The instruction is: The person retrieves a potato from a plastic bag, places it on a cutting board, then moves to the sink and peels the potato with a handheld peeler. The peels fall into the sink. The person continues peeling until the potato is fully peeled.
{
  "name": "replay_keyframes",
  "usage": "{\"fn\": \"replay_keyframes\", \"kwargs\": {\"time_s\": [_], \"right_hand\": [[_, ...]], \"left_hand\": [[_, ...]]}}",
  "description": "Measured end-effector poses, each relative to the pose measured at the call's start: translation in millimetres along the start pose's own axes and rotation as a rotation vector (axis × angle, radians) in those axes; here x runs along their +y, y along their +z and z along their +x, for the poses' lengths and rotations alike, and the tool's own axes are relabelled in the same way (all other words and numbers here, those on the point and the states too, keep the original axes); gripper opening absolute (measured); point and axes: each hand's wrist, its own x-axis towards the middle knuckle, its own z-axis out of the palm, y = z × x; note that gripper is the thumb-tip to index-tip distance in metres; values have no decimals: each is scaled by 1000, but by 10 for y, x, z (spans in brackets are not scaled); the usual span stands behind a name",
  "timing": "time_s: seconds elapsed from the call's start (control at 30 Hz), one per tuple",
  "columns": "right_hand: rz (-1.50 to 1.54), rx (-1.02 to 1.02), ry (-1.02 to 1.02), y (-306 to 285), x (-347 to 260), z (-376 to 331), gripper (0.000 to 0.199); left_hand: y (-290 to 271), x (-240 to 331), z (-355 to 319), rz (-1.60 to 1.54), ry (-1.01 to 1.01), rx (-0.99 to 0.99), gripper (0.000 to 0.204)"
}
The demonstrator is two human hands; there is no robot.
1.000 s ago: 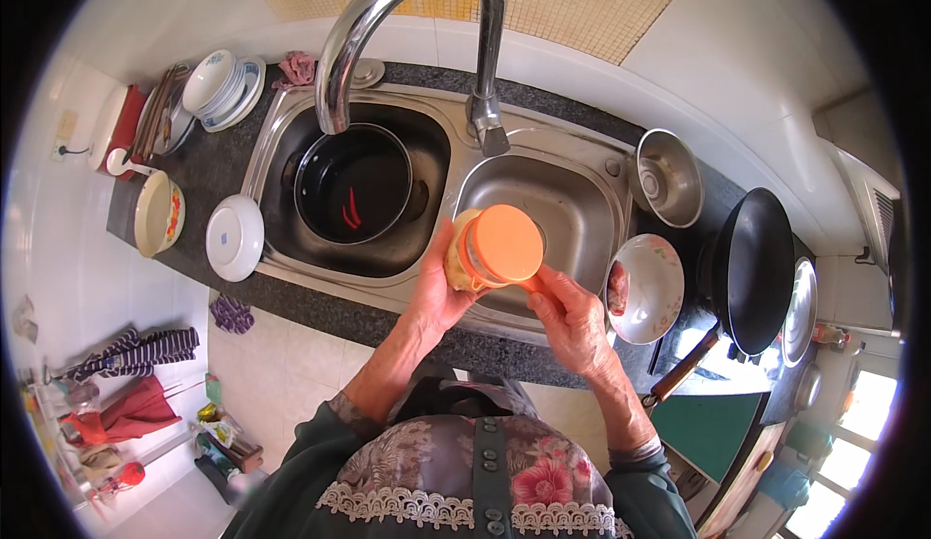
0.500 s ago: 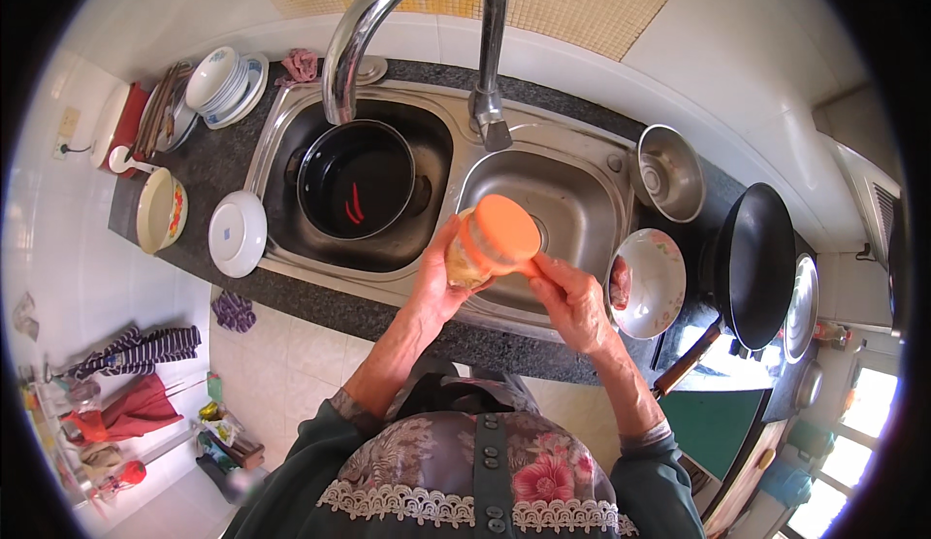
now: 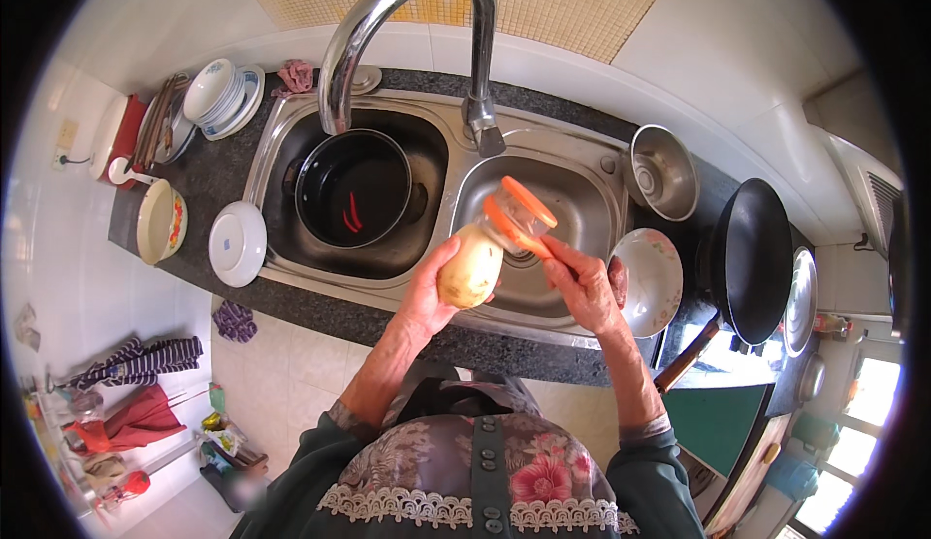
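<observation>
Sink [image 3: 582, 190], hands [image 3: 432, 287] holding jar [image 3: 485, 253]

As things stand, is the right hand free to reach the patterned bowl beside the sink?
Probably not yet: the right hand grips the orange lid of the jar, though the patterned bowl lies unobstructed just beside it.

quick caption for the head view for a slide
Left hand tilts a jar over the sink while right hand grips its orange lid.
</observation>
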Motion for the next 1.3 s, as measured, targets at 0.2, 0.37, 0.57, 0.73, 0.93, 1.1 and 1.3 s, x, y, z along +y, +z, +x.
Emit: {"fn": "replay_keyframes", "kwargs": {"time_s": [0.2,0.37,0.57,0.73,0.93,1.1,1.3], "right_hand": [[339,133,-64,5,169,3,36],[289,-87,-50,-3,-26,-53,37],[74,152,-24,3,211,-8,33],[409,40,-62,-7,32,-137,34],[145,124,-98,139,339,18,35],[366,68,-51,91,268,-42,35],[413,10,-92,39,34,-127,39]], "left_hand": [[-52,24,-2,61,55,-32,62],[-3,20,7,108,109,42,50],[67,27,-15,175,158,-49,53],[-6,22,-13,-38,54,-45,60],[54,-44,13,-90,56,-206,67],[217,38,9,-303,72,-138,70],[12,-67,78,-524,61,-188,60]]}}
